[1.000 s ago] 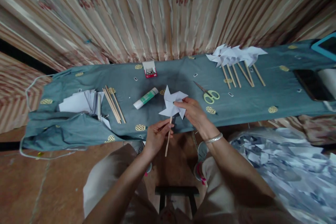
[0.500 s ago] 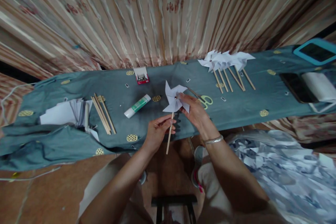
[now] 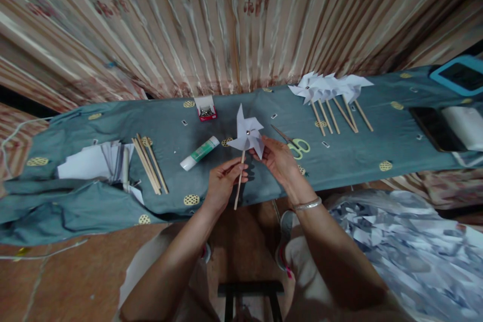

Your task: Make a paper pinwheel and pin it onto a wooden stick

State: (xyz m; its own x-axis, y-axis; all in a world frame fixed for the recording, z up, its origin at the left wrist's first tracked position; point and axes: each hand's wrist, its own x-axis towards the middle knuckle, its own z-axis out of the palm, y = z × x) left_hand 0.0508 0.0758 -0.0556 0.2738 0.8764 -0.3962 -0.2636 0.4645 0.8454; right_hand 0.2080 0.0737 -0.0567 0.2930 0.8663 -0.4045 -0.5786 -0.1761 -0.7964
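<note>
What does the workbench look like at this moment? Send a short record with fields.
left hand: grips the wooden stick of the paper pinwheel, which is held roughly upright
right hand: pinches a lower blade of the pinwheel
nearby: glue stick to the left, scissors to the right, red box behind
rest: spare sticks, paper sheets, finished pinwheels, all on the blue cloth
</note>
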